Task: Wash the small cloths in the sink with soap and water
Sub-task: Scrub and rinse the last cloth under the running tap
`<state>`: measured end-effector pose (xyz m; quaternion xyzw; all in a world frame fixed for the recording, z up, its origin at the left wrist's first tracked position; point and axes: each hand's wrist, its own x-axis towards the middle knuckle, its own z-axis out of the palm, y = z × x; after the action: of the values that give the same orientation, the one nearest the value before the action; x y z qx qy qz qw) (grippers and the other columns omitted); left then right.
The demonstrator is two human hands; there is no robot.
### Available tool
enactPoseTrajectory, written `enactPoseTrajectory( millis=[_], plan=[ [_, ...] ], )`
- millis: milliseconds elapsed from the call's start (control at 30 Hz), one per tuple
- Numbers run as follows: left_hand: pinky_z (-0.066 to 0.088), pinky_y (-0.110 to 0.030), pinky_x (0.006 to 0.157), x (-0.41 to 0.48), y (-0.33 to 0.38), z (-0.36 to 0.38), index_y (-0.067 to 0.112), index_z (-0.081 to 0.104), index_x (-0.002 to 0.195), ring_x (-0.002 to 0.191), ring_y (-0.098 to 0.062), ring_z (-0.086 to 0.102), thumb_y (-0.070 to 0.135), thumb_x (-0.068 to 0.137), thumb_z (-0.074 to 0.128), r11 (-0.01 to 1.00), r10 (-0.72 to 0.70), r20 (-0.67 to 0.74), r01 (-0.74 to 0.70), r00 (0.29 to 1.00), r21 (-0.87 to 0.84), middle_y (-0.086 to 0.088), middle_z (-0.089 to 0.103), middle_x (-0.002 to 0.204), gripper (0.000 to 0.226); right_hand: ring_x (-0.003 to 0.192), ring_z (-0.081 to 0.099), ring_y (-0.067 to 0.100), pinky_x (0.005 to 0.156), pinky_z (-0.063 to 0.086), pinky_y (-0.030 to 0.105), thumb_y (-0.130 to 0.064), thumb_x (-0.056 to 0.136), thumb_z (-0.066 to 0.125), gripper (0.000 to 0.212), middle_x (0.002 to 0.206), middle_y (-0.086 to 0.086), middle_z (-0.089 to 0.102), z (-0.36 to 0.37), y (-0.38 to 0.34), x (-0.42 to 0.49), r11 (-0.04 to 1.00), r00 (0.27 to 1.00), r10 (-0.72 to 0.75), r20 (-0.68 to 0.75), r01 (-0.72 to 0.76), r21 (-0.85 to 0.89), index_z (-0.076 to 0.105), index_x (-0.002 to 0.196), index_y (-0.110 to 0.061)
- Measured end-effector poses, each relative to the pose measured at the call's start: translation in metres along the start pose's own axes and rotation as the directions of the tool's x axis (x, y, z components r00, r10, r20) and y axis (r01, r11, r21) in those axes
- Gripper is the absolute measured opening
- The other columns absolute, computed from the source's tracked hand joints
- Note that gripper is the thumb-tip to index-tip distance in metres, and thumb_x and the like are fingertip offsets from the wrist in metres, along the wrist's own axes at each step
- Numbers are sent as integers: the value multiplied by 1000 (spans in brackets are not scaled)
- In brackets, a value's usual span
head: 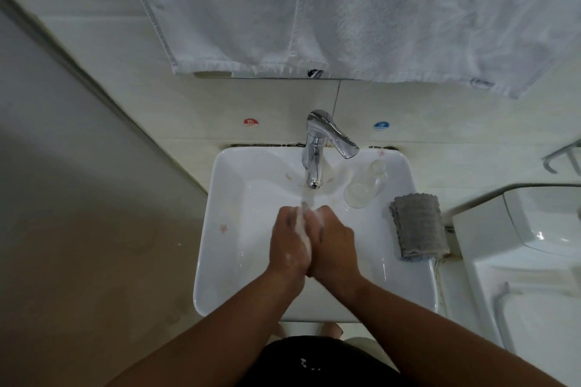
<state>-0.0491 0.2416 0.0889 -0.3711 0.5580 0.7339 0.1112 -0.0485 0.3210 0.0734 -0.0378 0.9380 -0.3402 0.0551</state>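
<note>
My left hand (287, 239) and my right hand (333, 240) are pressed palm to palm over the white sink (239, 198), right under the chrome tap (314, 151). White soap lather (302, 229) shows along the seam between the palms. A thin stream of water (305, 198) falls from the spout onto my fingertips. I cannot tell whether anything besides foam lies between the hands. A folded stack of small grey cloths (418, 226) rests on the sink's right rim, apart from both hands.
A clear bottle (364, 188) lies on the rim between the tap and the grey cloths. A large white towel (345, 9) hangs above the tap. A white toilet cistern (518, 245) stands to the right. Red hot (251, 122) and blue cold (381, 126) stickers mark the wall.
</note>
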Motion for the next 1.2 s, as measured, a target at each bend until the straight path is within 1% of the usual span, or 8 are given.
enactPoseTrajectory(
  millis=[233, 367, 500, 600, 733, 833, 933, 1200],
  plan=[
    [57, -35, 55, 1, -10, -23, 18, 58, 84, 66, -14, 65, 40, 102, 54, 949, 173, 210, -220, 962, 225, -7, 64, 83, 28, 73, 59, 14, 80, 46, 38, -47, 100, 50, 39, 76, -5, 61, -5, 38, 31, 866, 899, 436, -50, -403, 297, 61, 80, -15],
    [59, -42, 50, 17, -16, -39, 14, 54, 94, 68, -22, 68, 33, 104, 52, 882, 244, 113, -269, 963, 386, -7, 61, 87, 21, 78, 68, 24, 67, 57, 44, -39, 97, 59, 37, 83, 8, 71, -9, 44, 27, 436, 716, 688, 123, -542, 719, 66, 82, -7],
    [58, -40, 55, 8, -23, -27, 19, 55, 106, 69, -28, 70, 29, 102, 57, 985, 53, 216, -87, 975, 151, -3, 68, 93, 11, 70, 67, 26, 65, 53, 37, -36, 100, 59, 35, 79, 14, 71, -2, 29, 16, 192, 740, 603, 298, -497, 847, 68, 84, -5],
    [60, -46, 60, 14, -29, -19, 26, 59, 101, 73, -28, 69, 37, 96, 65, 966, 120, 132, -146, 984, 212, -6, 68, 90, 13, 68, 70, 26, 67, 61, 49, -45, 95, 62, 40, 74, 13, 71, 5, 18, 6, 495, 800, 551, 236, -541, 679, 68, 81, -8],
    [61, -51, 78, 27, -22, -20, 25, 62, 92, 87, -23, 71, 35, 98, 61, 955, 209, -78, -186, 975, 231, -1, 71, 91, 12, 64, 54, 14, 64, 49, 36, -40, 95, 59, 34, 67, 1, 56, 10, 10, -16, 914, 968, 248, 33, -245, 325, 51, 72, -17],
    [58, -48, 67, 15, -22, -10, 17, 60, 80, 76, -22, 67, 42, 101, 52, 967, 168, -11, -163, 986, 195, -7, 69, 82, 34, 67, 55, 7, 62, 42, 20, -34, 99, 56, 23, 71, -6, 56, 6, 9, -8, 946, 984, 165, -71, -138, 294, 51, 80, -23],
    [44, -35, 49, 2, -24, -1, 18, 57, 75, 57, -22, 56, 55, 91, 52, 976, 96, 111, -116, 989, 184, -9, 59, 69, 40, 76, 64, 10, 73, 50, 30, -30, 99, 55, 10, 81, -7, 66, -3, 14, 22, 821, 913, 407, -11, -360, 443, 59, 95, -22],
    [49, -37, 68, 18, -11, -5, 17, 53, 83, 78, -21, 60, 29, 104, 50, 995, 88, 46, -90, 995, 44, -6, 60, 83, 25, 73, 55, 6, 69, 38, 23, -35, 104, 46, 27, 75, -14, 58, -3, -10, 2, 926, 964, 262, 46, -264, 268, 57, 82, -24]
  ],
)
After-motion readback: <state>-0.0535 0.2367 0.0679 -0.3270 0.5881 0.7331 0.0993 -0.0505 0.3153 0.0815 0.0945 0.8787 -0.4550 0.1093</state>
